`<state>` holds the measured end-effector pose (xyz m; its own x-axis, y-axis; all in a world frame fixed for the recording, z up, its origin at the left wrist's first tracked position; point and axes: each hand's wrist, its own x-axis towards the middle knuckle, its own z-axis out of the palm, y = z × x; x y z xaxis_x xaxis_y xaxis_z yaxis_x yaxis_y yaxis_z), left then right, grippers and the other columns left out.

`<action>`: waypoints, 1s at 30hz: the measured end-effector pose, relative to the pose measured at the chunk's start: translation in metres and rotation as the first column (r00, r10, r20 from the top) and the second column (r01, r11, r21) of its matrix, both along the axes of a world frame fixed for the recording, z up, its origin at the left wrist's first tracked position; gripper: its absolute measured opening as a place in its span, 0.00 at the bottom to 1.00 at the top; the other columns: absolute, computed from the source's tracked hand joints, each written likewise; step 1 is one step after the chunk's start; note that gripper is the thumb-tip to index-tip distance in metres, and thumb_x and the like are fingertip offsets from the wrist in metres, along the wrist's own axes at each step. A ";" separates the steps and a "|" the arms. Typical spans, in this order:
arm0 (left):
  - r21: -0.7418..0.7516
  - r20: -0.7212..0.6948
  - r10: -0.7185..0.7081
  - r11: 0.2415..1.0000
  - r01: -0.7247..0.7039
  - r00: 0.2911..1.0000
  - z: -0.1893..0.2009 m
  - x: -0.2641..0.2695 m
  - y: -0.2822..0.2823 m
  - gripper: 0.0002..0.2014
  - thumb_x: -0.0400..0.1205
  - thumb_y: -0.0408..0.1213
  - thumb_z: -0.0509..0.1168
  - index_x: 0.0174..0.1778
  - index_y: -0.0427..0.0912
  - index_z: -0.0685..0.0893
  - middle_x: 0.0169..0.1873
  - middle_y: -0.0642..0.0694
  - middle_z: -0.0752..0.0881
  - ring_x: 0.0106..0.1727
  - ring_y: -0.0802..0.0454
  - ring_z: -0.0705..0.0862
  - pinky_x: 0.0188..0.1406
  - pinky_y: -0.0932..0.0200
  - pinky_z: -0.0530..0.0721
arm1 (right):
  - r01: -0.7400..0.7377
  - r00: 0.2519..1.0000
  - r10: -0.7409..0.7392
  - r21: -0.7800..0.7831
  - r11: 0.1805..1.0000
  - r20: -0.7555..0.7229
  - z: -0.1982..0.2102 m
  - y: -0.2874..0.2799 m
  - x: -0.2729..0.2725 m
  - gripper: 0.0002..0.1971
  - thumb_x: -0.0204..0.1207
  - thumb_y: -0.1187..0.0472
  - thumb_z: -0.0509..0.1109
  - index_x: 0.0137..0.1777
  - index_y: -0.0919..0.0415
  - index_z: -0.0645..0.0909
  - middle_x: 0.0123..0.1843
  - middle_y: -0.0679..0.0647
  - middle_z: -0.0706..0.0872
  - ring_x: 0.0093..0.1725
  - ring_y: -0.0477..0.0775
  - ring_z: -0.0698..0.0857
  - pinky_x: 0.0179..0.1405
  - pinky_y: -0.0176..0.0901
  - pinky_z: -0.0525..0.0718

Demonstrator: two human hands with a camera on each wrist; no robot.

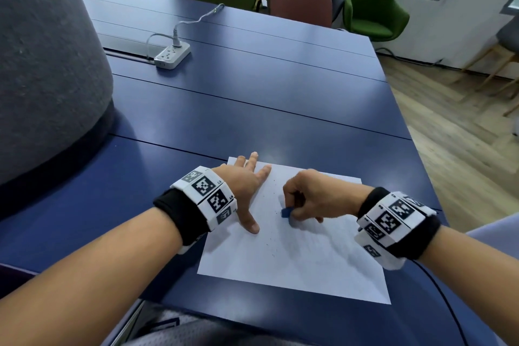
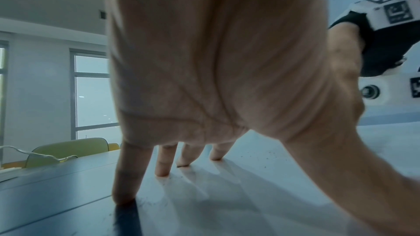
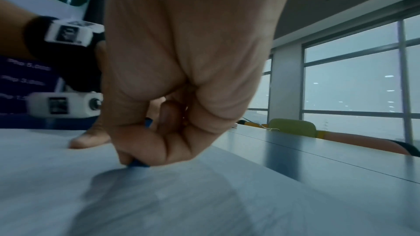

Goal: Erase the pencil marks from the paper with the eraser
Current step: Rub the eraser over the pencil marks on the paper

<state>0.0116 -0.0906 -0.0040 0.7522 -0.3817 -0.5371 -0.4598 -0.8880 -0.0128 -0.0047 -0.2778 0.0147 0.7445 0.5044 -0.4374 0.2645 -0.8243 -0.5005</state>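
The paper is pinned flat on the counter by the spread-fingered left hand at 10 o'clock, and the blue eraser is pinched mid-sheet in the right hand grip, so short, light strokes are probably best.

blue eraser (pinched) on paper

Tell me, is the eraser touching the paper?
Touching. The right wrist view shows the eraser tip, pinched by the right hand, meeting the paper.
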 end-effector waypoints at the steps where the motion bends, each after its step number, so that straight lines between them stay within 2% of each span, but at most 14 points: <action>1: 0.001 0.001 -0.001 1.000 0.001 1.000 0.000 0.000 0.000 0.70 0.62 0.63 0.80 0.85 0.50 0.35 0.84 0.41 0.34 0.85 0.38 0.43 0.79 0.39 0.61 | -0.036 0.999 0.036 -0.008 0.999 -0.008 -0.001 0.000 -0.005 0.06 0.69 0.68 0.77 0.37 0.63 0.81 0.32 0.52 0.84 0.20 0.45 0.77 0.21 0.38 0.80; 3: 0.006 -0.002 -0.001 1.000 0.001 1.000 0.000 0.000 -0.001 0.70 0.62 0.63 0.80 0.85 0.49 0.35 0.84 0.40 0.34 0.85 0.38 0.42 0.79 0.39 0.60 | -0.162 0.982 0.157 -0.046 0.986 -0.104 0.000 0.001 -0.016 0.07 0.70 0.68 0.77 0.36 0.62 0.82 0.34 0.54 0.85 0.22 0.46 0.79 0.22 0.39 0.82; 5: 0.011 -0.005 -0.001 1.000 0.001 1.000 0.001 0.000 -0.001 0.70 0.62 0.63 0.80 0.85 0.49 0.34 0.84 0.40 0.34 0.85 0.37 0.42 0.79 0.39 0.59 | -0.216 0.962 0.203 -0.054 0.975 -0.184 0.003 0.002 -0.016 0.05 0.70 0.67 0.78 0.38 0.65 0.84 0.32 0.52 0.86 0.25 0.50 0.82 0.24 0.40 0.84; 7: 0.017 -0.008 -0.002 1.000 0.002 1.000 0.001 0.001 -0.001 0.70 0.62 0.64 0.79 0.85 0.49 0.34 0.84 0.40 0.34 0.85 0.37 0.43 0.79 0.39 0.60 | -0.126 0.985 0.121 -0.035 0.991 -0.121 0.002 0.001 -0.009 0.05 0.71 0.66 0.78 0.39 0.65 0.84 0.28 0.45 0.85 0.23 0.48 0.81 0.23 0.38 0.82; 10: 0.019 -0.005 0.000 1.000 0.000 1.000 0.000 0.001 -0.002 0.70 0.62 0.64 0.79 0.85 0.49 0.34 0.84 0.40 0.34 0.85 0.38 0.43 0.79 0.39 0.61 | -0.017 1.000 0.017 0.011 1.000 -0.011 -0.002 -0.001 -0.007 0.06 0.70 0.66 0.77 0.38 0.64 0.82 0.29 0.47 0.83 0.21 0.46 0.79 0.21 0.40 0.81; 14: 0.026 -0.004 -0.003 1.000 0.003 1.000 0.000 0.001 -0.002 0.70 0.62 0.64 0.79 0.85 0.48 0.34 0.84 0.40 0.34 0.85 0.38 0.43 0.79 0.39 0.61 | -0.157 0.976 0.150 -0.032 0.987 -0.158 0.003 0.004 -0.013 0.06 0.70 0.66 0.79 0.37 0.62 0.83 0.29 0.48 0.83 0.23 0.47 0.80 0.24 0.37 0.82; 17: 0.027 -0.002 -0.004 1.000 0.005 1.000 0.001 0.000 -0.003 0.70 0.63 0.64 0.79 0.85 0.49 0.34 0.84 0.40 0.34 0.85 0.38 0.43 0.78 0.39 0.61 | -0.040 0.998 0.040 -0.008 0.999 -0.047 0.003 0.006 -0.003 0.06 0.70 0.65 0.78 0.39 0.64 0.83 0.30 0.49 0.84 0.19 0.44 0.78 0.20 0.36 0.78; 19: 0.024 0.000 -0.001 1.000 0.001 1.000 0.000 0.000 -0.002 0.69 0.62 0.64 0.79 0.85 0.49 0.35 0.85 0.40 0.34 0.85 0.39 0.43 0.78 0.39 0.62 | 0.001 1.000 -0.001 0.011 1.000 -0.004 0.000 0.008 -0.004 0.06 0.70 0.65 0.77 0.39 0.65 0.82 0.29 0.45 0.83 0.18 0.42 0.77 0.20 0.36 0.78; 21: 0.028 0.000 -0.001 1.000 0.001 1.000 0.000 0.000 -0.002 0.70 0.62 0.64 0.79 0.85 0.49 0.34 0.84 0.40 0.34 0.85 0.39 0.43 0.78 0.39 0.62 | -0.082 0.994 0.081 -0.012 0.997 -0.071 0.000 0.010 -0.011 0.05 0.70 0.67 0.77 0.39 0.64 0.82 0.25 0.42 0.82 0.19 0.42 0.77 0.20 0.35 0.79; 23: 0.035 0.002 -0.005 0.999 0.005 1.000 0.001 0.000 -0.003 0.69 0.63 0.64 0.79 0.85 0.49 0.34 0.84 0.40 0.34 0.85 0.39 0.43 0.78 0.40 0.61 | -0.173 0.974 0.166 -0.031 0.984 -0.151 0.003 0.012 -0.016 0.05 0.70 0.67 0.78 0.39 0.64 0.84 0.27 0.44 0.82 0.22 0.45 0.78 0.22 0.37 0.81; 25: 0.032 0.003 -0.003 0.999 0.003 1.000 0.002 0.000 -0.002 0.69 0.63 0.64 0.79 0.85 0.49 0.34 0.85 0.41 0.34 0.85 0.39 0.43 0.78 0.40 0.62 | -0.117 0.988 0.114 -0.031 0.993 -0.101 0.003 0.012 -0.010 0.05 0.70 0.66 0.78 0.39 0.64 0.84 0.28 0.45 0.83 0.23 0.48 0.79 0.22 0.39 0.81; 27: 0.025 0.005 -0.002 1.000 0.002 1.000 0.002 -0.001 -0.002 0.69 0.63 0.64 0.79 0.85 0.49 0.35 0.85 0.41 0.35 0.85 0.39 0.43 0.78 0.40 0.62 | -0.014 1.000 0.014 -0.008 1.000 -0.009 0.003 0.009 -0.006 0.06 0.70 0.66 0.78 0.38 0.64 0.82 0.28 0.43 0.83 0.21 0.46 0.78 0.20 0.37 0.79; 29: 0.026 0.008 -0.004 1.000 0.004 1.000 0.002 -0.001 -0.001 0.69 0.63 0.64 0.79 0.85 0.49 0.35 0.85 0.41 0.35 0.85 0.39 0.44 0.78 0.40 0.63 | -0.037 0.999 0.037 -0.013 0.999 -0.021 0.001 0.007 -0.013 0.06 0.70 0.67 0.77 0.38 0.63 0.81 0.28 0.44 0.81 0.21 0.46 0.78 0.20 0.36 0.79; 30: 0.029 0.008 -0.006 1.000 0.006 1.000 0.002 -0.001 -0.002 0.69 0.63 0.64 0.79 0.85 0.49 0.35 0.85 0.40 0.35 0.85 0.39 0.44 0.78 0.40 0.63 | -0.092 0.993 0.090 -0.028 0.995 -0.077 0.000 0.006 -0.018 0.06 0.70 0.67 0.77 0.38 0.63 0.81 0.29 0.46 0.81 0.22 0.47 0.78 0.20 0.37 0.81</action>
